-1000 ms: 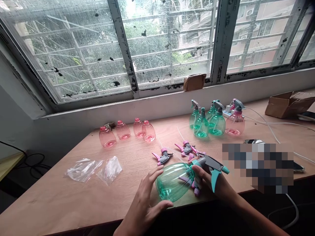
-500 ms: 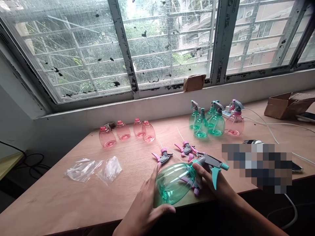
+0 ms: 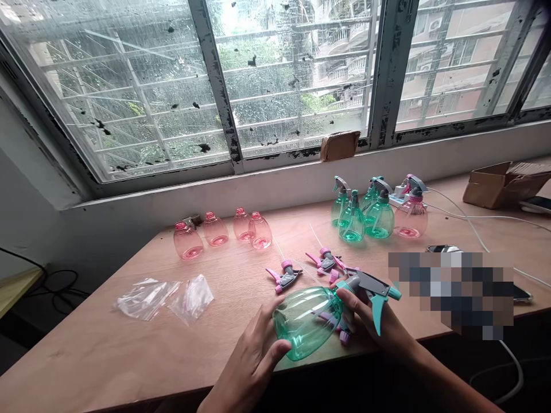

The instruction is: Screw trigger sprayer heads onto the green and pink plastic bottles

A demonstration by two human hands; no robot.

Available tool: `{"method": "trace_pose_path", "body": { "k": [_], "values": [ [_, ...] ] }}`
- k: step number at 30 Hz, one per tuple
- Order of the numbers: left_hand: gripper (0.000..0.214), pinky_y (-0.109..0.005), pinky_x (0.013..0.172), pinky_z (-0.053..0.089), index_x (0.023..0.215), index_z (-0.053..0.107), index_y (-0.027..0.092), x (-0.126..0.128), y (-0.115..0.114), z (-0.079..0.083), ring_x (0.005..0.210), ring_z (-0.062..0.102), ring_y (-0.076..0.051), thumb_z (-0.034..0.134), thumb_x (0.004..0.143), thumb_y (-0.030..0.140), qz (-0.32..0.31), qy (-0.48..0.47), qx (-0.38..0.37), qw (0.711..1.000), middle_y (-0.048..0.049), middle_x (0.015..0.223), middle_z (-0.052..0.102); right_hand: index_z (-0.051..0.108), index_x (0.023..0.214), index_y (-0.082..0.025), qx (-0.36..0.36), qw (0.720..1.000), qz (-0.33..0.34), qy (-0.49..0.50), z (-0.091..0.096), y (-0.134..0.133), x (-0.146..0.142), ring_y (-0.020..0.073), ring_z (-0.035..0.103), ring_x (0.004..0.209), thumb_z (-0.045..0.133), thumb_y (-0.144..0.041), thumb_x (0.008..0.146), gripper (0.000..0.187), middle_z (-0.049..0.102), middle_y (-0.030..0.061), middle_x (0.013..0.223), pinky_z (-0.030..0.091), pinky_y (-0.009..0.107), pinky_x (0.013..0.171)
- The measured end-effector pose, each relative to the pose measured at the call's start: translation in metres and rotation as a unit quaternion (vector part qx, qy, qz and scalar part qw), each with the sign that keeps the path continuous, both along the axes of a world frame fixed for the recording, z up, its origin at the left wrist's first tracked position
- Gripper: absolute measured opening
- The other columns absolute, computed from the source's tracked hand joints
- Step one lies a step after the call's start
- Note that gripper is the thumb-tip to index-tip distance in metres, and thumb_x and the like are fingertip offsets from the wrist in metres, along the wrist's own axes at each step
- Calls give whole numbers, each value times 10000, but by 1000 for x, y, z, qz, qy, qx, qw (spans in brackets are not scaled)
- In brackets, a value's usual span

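A green see-through spray bottle (image 3: 303,324) lies tilted on its side in front of me, its grey and teal trigger head (image 3: 371,284) pointing right. My left hand (image 3: 258,347) is closed round the bottle's base, thumb on the near side. At the neck, my right hand (image 3: 372,312) grips the collar, with its thumb on top and its other fingers mostly hidden behind. Just beyond the bottle lie loose pink and grey spray heads (image 3: 287,276) with thin tubes; another spray head (image 3: 344,335) shows partly behind and through the bottle.
Several pink bottles (image 3: 188,241) without heads stand at the back left. Green spray bottles (image 3: 379,221) and one pink spray bottle (image 3: 411,218) stand at the back right. Clear plastic bags (image 3: 148,298) lie left. A cardboard box (image 3: 495,186), cables and a blurred patch are right.
My left hand has shifted round the base, its thumb now pressing on the bottle's near side instead of sticking out below. The right hand stays at the neck.
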State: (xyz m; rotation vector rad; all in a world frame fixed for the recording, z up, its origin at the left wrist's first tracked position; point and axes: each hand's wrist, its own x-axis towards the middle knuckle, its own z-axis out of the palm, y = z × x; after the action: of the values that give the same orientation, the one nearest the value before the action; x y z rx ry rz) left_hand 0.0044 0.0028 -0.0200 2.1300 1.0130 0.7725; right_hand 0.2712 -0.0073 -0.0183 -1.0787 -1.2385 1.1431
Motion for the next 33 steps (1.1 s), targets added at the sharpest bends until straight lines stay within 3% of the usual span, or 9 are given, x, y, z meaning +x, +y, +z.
{"method": "trace_pose_path", "body": {
  "k": [5, 7, 11, 16, 21, 26, 28, 30, 33],
  "values": [
    [920, -554, 1233, 327, 1539, 379, 303, 5, 0, 6, 1489, 378, -392, 789, 782, 627, -11, 35, 44, 998, -132, 1593, 439, 486, 587, -226, 1, 1000, 3, -10, -6, 1, 2, 153, 574, 431, 629, -740, 856, 597, 524, -27, 482, 495, 289, 456],
    [948, -561, 1228, 337, 1527, 413, 286, 7, -1, 9, 1479, 393, -400, 835, 741, 607, -6, 36, 42, 998, -145, 1582, 451, 491, 600, -226, 0, 1000, 7, -4, -9, 1, 3, 159, 589, 437, 634, -722, 867, 581, 529, -31, 489, 504, 291, 463],
    [879, -526, 1193, 403, 1529, 441, 278, 6, 1, 13, 1437, 456, -393, 672, 813, 733, -34, 26, 14, 999, -140, 1546, 510, 487, 597, -227, 3, 1000, 24, 1, -9, 1, 4, 172, 604, 443, 632, -696, 886, 570, 523, -30, 490, 511, 295, 469],
    [958, -560, 1230, 319, 1540, 438, 295, 0, 7, 3, 1491, 371, -408, 444, 789, 891, -44, 49, 19, 998, -120, 1630, 407, 509, 615, -228, 11, 1000, 19, -9, -6, -1, 4, 168, 586, 461, 640, -683, 889, 547, 530, -25, 506, 512, 288, 483],
    [780, -548, 1237, 302, 1608, 229, 330, 0, 4, -5, 1518, 330, -365, 447, 961, 708, 11, 26, 35, 999, -110, 1665, 316, 486, 590, -227, 8, 1000, 30, 0, -9, 0, 4, 156, 577, 451, 604, -704, 899, 580, 521, -28, 491, 499, 288, 489],
    [519, -449, 1155, 440, 1483, 350, 369, 2, 0, -3, 1425, 477, -309, 518, 1019, 530, 11, -19, 34, 999, -95, 1557, 434, 490, 622, -227, 10, 999, 31, 1, -10, 2, 4, 158, 586, 450, 607, -685, 908, 552, 523, -30, 492, 473, 288, 485],
    [572, -467, 1152, 443, 1484, 336, 376, 2, 1, -4, 1417, 489, -325, 558, 991, 560, 1, -18, 33, 999, -98, 1551, 451, 487, 622, -229, 6, 999, 36, 3, -10, 2, 3, 164, 596, 447, 606, -685, 909, 552, 524, -31, 491, 480, 293, 487],
    [796, -505, 1176, 414, 1529, 261, 388, 2, 1, -4, 1430, 472, -355, 699, 893, 583, -4, 8, 32, 999, -103, 1573, 442, 477, 607, -229, 4, 999, 40, 8, -9, 2, 2, 173, 613, 444, 600, -692, 908, 566, 516, -34, 484, 487, 297, 493],
    [1032, -539, 1211, 362, 1576, 176, 385, 3, 2, -3, 1472, 412, -374, 845, 797, 486, 9, 60, 37, 998, -109, 1608, 420, 473, 598, -227, 8, 999, 32, 12, -9, 1, 2, 165, 605, 445, 587, -689, 918, 574, 505, -39, 489, 490, 292, 498]
  ]
}}
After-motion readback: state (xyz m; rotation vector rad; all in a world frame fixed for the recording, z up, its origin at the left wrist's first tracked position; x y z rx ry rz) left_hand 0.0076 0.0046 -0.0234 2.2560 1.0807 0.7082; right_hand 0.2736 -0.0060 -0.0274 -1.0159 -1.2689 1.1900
